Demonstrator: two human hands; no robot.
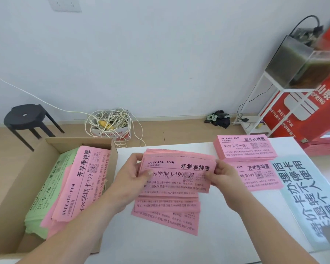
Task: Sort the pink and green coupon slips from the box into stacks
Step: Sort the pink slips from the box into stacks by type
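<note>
A cardboard box [11,187] of green slips [44,197] and pink slips [80,183] sits at the left edge of the desk [160,248]. Two pink stacks [245,147] [259,176] lie at its far right corner beside a printed sheet [309,197], and on the floor beyond are a black stool [25,115] and a carton of tangled cable [111,124]. Over the desk's middle, above fanned loose pink slips [166,216], the left hand [131,174] and right hand [223,175] each pinch one end of a pink bundle [179,170], thumbs on top, fingers curled beneath, forearms converging from the near edge.
</note>
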